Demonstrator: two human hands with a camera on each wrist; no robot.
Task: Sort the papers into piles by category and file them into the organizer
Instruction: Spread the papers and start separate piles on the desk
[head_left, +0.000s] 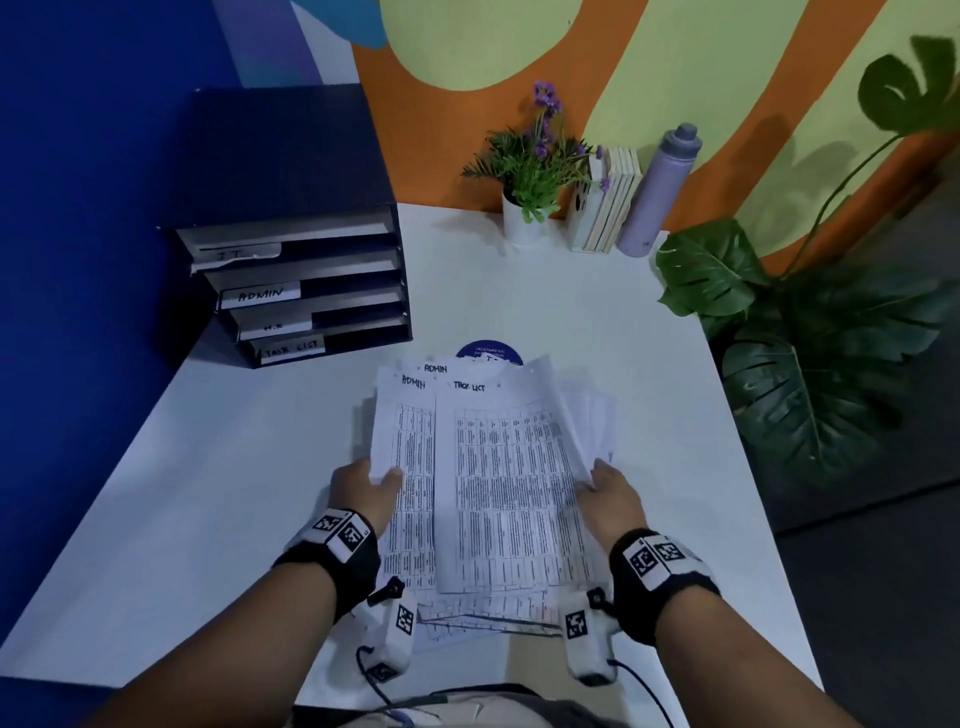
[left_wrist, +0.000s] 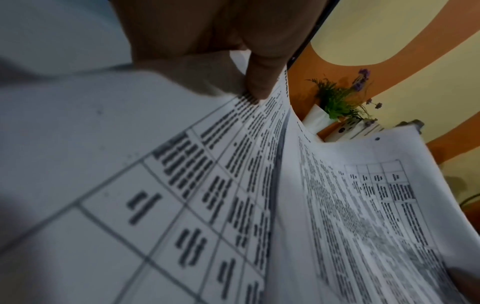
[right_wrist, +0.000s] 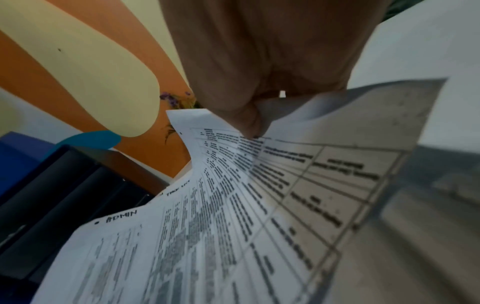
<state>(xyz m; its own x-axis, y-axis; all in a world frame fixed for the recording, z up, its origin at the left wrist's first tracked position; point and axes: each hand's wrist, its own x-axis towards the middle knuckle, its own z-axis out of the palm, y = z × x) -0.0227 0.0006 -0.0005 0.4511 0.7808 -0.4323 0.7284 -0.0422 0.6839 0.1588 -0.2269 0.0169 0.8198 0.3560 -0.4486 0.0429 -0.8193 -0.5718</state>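
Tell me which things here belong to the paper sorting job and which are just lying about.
Belongs:
white printed paper stack, held by left hand and right hand
dark labelled tray organizer

Lying about:
purple-flowered plant in white pot
upright books
lilac bottle
large-leaved green plant

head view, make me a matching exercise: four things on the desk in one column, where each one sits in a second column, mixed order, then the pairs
Things
1. organizer
2. water bottle
3. flower pot
4. papers

Places
A. held between the left hand and right hand, above the desk's near middle
B. far edge, left of the books
C. far left corner, against the blue wall
D. far edge, right of the books, leaning toward them

Pairs: 1-C, 2-D, 3-B, 4-A
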